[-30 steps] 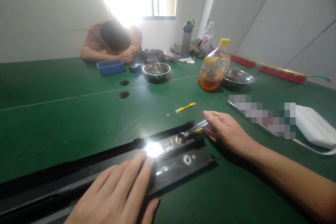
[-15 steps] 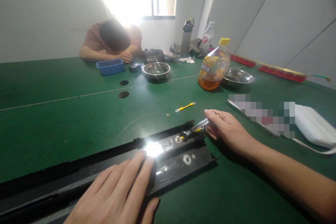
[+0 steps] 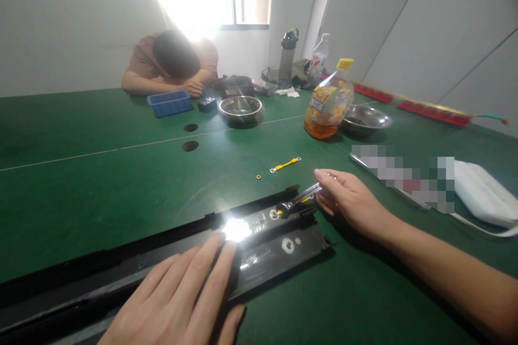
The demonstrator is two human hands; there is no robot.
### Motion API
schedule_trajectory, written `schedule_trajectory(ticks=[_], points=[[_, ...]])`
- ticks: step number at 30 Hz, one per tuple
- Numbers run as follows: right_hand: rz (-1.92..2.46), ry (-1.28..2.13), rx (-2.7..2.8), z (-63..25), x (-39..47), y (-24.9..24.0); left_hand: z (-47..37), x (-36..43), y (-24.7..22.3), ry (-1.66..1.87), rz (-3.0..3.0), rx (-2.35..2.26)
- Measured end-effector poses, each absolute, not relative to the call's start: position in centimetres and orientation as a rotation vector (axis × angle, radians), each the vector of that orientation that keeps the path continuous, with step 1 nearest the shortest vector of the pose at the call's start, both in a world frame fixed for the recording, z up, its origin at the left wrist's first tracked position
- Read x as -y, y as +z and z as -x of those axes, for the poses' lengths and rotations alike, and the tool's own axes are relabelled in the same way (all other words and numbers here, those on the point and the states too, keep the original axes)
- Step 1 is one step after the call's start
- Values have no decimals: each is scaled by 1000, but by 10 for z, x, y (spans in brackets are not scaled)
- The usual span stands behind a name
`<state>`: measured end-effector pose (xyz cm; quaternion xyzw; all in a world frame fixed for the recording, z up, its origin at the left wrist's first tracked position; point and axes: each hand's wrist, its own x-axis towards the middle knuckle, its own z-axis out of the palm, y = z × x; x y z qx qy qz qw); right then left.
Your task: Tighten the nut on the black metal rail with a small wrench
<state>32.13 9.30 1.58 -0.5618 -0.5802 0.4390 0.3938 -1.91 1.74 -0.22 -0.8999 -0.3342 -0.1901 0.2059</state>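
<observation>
A long black metal profile lies slantwise across the near part of the green table. My left hand rests flat on it, fingers stretched out, holding nothing. My right hand is closed round the far end of a silver wrench. The wrench's head meets a fastener near the profile's right end, where part of a yellow lead shows beneath the tool. Beyond the profile lie a second yellow lead with ring ends and a small brass-coloured nut.
Metal bowls, a yellow-capped bottle and a blue bin stand farther back. A person leans on the table's far side. At right are a flat blurred-out item and a white object.
</observation>
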Motion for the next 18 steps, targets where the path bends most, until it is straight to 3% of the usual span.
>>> schedule_trajectory(ticks=[18], points=[[1420, 1160, 1431, -317, -91, 21, 20, -15, -3, -507, 2496, 933]])
